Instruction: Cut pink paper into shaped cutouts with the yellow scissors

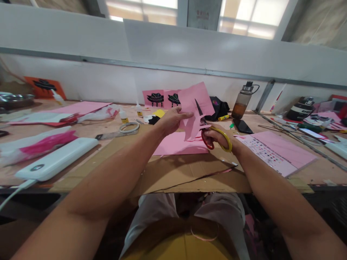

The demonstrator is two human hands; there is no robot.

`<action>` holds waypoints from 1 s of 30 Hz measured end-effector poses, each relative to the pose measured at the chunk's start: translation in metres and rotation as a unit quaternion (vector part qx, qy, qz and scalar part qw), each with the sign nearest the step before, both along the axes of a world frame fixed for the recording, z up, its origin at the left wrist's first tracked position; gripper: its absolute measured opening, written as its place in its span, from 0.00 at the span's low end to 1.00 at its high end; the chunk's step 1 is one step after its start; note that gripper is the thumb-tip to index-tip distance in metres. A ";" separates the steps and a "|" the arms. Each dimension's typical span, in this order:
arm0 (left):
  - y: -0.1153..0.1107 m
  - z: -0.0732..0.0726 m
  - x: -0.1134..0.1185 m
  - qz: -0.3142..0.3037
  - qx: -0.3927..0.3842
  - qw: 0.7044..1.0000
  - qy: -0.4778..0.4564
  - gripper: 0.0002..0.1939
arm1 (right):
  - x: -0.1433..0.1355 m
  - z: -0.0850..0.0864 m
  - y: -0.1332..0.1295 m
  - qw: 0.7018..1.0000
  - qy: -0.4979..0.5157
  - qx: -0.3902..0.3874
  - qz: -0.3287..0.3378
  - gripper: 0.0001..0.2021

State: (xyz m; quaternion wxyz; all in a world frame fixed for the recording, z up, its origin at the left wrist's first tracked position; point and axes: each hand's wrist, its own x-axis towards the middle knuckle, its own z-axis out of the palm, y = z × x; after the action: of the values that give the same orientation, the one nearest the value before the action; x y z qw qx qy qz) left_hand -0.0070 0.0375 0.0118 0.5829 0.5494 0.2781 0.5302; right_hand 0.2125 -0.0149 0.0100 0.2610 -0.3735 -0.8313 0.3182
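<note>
My left hand (173, 121) pinches a pink paper sheet (199, 92) by its left edge, holding it raised above the table. My right hand (215, 136) is closed on a pair of scissors (227, 139) with yellow and red handles. Their dark blades are parted and lie across the pink sheet, which has a cut running into its lower part. A narrow strip of the sheet hangs down near the scissors. Below both hands, another pink sheet (179, 146) lies flat on a brown cardboard mat (168, 173).
Pink cards with black hat shapes (155, 99) lean against the back wall. A drink bottle (242, 101) and a black phone (243, 126) are at the back right. A printed sheet (267, 153) lies right. A white power strip (58, 159) and small glue bottles (123, 116) are left.
</note>
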 end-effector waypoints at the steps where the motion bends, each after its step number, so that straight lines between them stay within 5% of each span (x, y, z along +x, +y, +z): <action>1: 0.001 -0.001 0.001 -0.002 0.005 1.000 -0.005 0.17 | 0.000 -0.001 0.000 1.000 0.007 -0.002 -0.001 0.16; 30: -0.005 -0.002 0.008 0.045 0.030 0.999 -0.001 0.15 | -0.009 0.011 -0.012 0.997 -0.023 0.048 -0.050 0.22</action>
State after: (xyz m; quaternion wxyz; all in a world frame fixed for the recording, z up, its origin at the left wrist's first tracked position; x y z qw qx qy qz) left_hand 0.0013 0.0321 0.0095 0.5421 0.5529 0.2858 0.5646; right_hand 0.2038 -0.0269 0.0206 0.2752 -0.4091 -0.8316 0.2558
